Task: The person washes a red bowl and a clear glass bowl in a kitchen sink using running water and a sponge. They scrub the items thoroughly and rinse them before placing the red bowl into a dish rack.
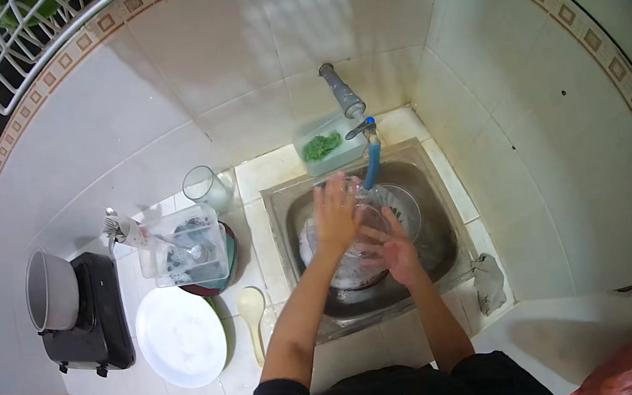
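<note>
Both my hands are in the stainless-steel sink (pixel 446 270), below the blue hose (pixel 373 165) of the tap. Between them is a clear, wet container (pixel 372 219), its outline partly hidden and blurred. My left hand (pixel 335 213) lies along its left side with straight fingers. My right hand (pixel 392 250) has its fingers spread against its lower right side. Beneath, soapy dishes (pixel 355 274) fill the left of the basin. Another clear round dish (pixel 406 208) is at the right under the hose.
A green scouring pad (pixel 322 147) sits in a plastic tub (pixel 335 162) behind the sink. To the left are a drinking glass (pixel 207 189), a soapy clear container (pixel 151 265) on stacked dishes, a white plate (pixel 180 337), a rice paddle (pixel 252 311) and a pot (pixel 51 289) on a stove (pixel 105 327).
</note>
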`<action>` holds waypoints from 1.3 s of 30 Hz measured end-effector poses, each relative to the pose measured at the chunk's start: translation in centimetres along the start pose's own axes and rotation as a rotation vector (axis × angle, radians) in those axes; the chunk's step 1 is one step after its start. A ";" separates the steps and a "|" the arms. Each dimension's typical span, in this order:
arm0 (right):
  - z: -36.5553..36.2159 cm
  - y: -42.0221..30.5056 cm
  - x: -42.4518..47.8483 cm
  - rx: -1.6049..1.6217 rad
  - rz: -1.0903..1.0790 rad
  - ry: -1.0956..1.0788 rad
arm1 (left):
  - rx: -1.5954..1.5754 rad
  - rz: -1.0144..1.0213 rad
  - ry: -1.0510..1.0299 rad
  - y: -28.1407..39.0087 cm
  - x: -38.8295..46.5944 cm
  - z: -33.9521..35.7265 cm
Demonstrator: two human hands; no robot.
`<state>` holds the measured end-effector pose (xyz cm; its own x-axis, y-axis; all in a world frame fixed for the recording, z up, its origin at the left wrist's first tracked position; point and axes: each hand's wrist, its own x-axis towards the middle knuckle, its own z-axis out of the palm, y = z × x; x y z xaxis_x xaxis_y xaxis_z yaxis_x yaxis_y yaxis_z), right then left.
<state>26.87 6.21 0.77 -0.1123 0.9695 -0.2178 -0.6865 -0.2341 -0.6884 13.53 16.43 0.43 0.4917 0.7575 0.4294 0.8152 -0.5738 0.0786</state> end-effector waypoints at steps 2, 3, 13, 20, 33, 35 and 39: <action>-0.8 0.1 -0.2 -0.019 -0.094 -0.014 | -0.163 -0.353 -0.284 0.2 1.3 -3.3; -0.9 0.0 -0.2 0.013 -0.090 -0.003 | -0.231 -0.533 -0.430 -0.1 1.4 -4.6; -1.1 -1.0 1.1 -0.963 0.023 0.408 | -2.530 -0.876 -0.183 0.2 -6.0 -1.2; 2.4 0.7 3.9 -2.072 -0.384 0.360 | -2.459 -0.924 -0.169 1.6 -6.9 -2.2; 3.6 3.9 7.3 -2.029 -0.561 0.198 | -2.449 -1.026 -0.125 1.3 -7.9 -1.1; 2.9 4.2 5.3 -1.870 -0.568 -0.234 | -2.905 -0.834 -0.035 -0.9 -10.6 3.6; 0.8 1.0 6.8 -2.199 -0.639 0.104 | -2.468 -0.926 -0.177 0.3 -8.9 -1.7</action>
<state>24.83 12.60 -0.86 -0.1982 0.9368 0.2884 0.9683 0.2327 -0.0905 8.89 9.00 -1.87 0.5313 0.8065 -0.2594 -0.6917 0.5897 0.4169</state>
